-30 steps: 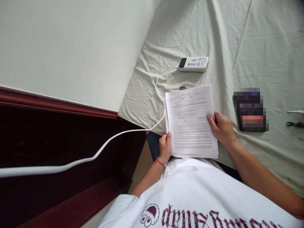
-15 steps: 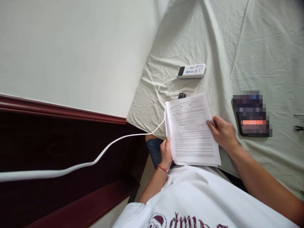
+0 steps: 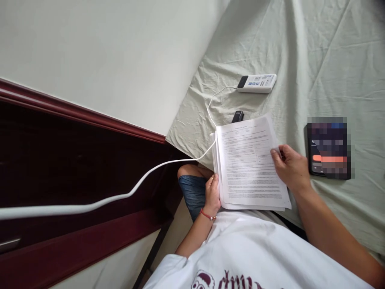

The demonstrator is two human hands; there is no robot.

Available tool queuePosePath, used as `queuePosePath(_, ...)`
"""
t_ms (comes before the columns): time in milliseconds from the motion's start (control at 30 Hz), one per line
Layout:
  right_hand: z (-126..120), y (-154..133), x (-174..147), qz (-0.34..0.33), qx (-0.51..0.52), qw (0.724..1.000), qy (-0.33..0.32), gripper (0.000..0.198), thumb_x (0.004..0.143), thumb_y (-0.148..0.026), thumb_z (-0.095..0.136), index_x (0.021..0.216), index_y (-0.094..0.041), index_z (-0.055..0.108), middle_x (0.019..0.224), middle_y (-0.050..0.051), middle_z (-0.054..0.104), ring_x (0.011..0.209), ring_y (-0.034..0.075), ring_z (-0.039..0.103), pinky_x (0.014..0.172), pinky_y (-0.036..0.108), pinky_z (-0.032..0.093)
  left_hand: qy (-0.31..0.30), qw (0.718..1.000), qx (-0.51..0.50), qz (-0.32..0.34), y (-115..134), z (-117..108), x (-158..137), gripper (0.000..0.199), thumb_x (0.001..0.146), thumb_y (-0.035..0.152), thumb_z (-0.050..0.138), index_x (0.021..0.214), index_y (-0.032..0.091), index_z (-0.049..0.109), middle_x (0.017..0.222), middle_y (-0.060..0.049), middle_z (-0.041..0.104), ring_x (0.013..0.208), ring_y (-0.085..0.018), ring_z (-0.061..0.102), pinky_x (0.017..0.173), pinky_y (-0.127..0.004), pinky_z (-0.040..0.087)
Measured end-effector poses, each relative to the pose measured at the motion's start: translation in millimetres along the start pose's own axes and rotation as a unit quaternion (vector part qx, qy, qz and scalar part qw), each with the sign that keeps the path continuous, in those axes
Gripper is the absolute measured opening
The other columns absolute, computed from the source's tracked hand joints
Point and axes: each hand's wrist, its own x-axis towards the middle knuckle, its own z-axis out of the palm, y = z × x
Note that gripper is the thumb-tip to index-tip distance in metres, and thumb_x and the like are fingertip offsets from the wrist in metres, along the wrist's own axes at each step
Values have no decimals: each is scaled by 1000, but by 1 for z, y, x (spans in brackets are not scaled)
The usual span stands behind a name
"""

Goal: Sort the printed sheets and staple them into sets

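A stack of printed paper sheets (image 3: 251,168) lies tilted over my lap, its top page covered with small text. My left hand (image 3: 212,193) is closed on the stack's left edge, with a red bracelet at the wrist. On the other side my right hand (image 3: 290,166) pinches the right edge of the paper between thumb and fingers. Just beyond the top edge a small black object (image 3: 237,117) shows, partly hidden by the sheets. A white cable (image 3: 180,161) runs past the stack's upper left corner.
A white power bank (image 3: 257,83) with a dark end lies on the pale green sheet (image 3: 331,76), the cable plugged into it. Right of my hand lies a phone (image 3: 327,150) with a blurred screen. Dark red wooden trim (image 3: 90,112) borders the wall at left.
The view has shifted and turned slightly, so the bed items sit further right. My right hand has drawn the top sheet's right edge a little outward; both hands keep their hold.
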Motion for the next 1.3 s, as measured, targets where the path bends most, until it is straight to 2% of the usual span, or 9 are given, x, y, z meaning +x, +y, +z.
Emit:
queuePosePath(133, -5, -5, 1, 9, -36, 999, -11, 22, 91, -43, 54, 78, -25, 52, 63, 1, 54, 61, 19, 47, 62, 32, 30, 8, 999, -26, -17, 5, 1, 0, 42, 58, 44, 96, 70, 17, 67, 74, 2, 72, 71, -13, 65, 75, -25, 50)
queuePosePath(233, -9, -9, 1, 12, -59, 998, -19, 20, 92, -39, 53, 77, -25, 50, 64, 2, 53, 61, 19, 45, 62, 32, 28, -12, 1000, -21, -17, 7, 6, 1, 42, 60, 46, 95, 75, 17, 68, 78, 1, 74, 72, -14, 66, 77, -27, 51)
queuePosePath(467, -12, -12, 2, 35, -70, 995, -57, 16, 97, -36, 50, 101, -24, 60, 83, 9, 69, 74, 27, 59, 66, 33, 34, -55, 998, 2, -29, 1, 15, -1, 47, 61, 51, 95, 76, 17, 66, 72, 2, 71, 66, -12, 64, 77, -29, 53)
queuePosePath(600, -14, -9, 2, 21, -95, 991, -88, 16, 99, -31, 47, 95, -25, 60, 90, 10, 72, 79, 27, 62, 67, 33, 36, -56, 998, 0, -31, 0, 11, -2, 51, 59, 48, 97, 70, 18, 58, 72, 3, 70, 65, -12, 62, 73, -27, 52)
queuePosePath(733, -17, -10, 2, 13, -100, 989, -110, 16, 97, -31, 48, 86, -24, 58, 84, 9, 70, 78, 25, 61, 68, 33, 37, -45, 999, 0, -23, 1, 4, -2, 50, 61, 50, 96, 72, 18, 59, 68, 4, 66, 63, -10, 59, 67, -24, 48)
queuePosePath(900, -17, -12, 0, 1, -99, 994, -52, 22, 93, -35, 52, 73, -25, 53, 67, 5, 61, 64, 22, 52, 61, 33, 32, -26, 1000, -6, -10, 3, -5, 1, 49, 63, 51, 95, 73, 18, 60, 66, 5, 64, 60, -10, 57, 65, -23, 46)
queuePosePath(1000, -20, -12, -1, -9, -63, 997, -46, 23, 91, -38, 54, 72, -25, 55, 65, 4, 62, 62, 21, 53, 60, 33, 34, -4, 1000, -9, -8, 5, -8, 4, 49, 61, 52, 95, 78, 18, 64, 73, 3, 70, 67, -13, 64, 71, -26, 51)
queuePosePath(1167, -32, -13, -1, 7, 81, 985, -154, 18, 84, -31, 56, 79, -22, 70, 73, 5, 73, 70, 25, 67, 60, 32, 47, 8, 1000, -13, -24, 6, -12, 9, 51, 58, 53, 96, 80, 18, 66, 74, 1, 72, 78, -19, 72, 79, -31, 55)
queuePosePath(1300, -32, -11, -1, 39, 155, 967, -200, 19, 83, -31, 58, 86, -20, 74, 77, 6, 75, 75, 27, 72, 61, 32, 53, 8, 1000, -9, -25, 5, -12, 9, 53, 57, 54, 96, 78, 18, 64, 73, 1, 72, 72, -16, 69, 75, -29, 54)
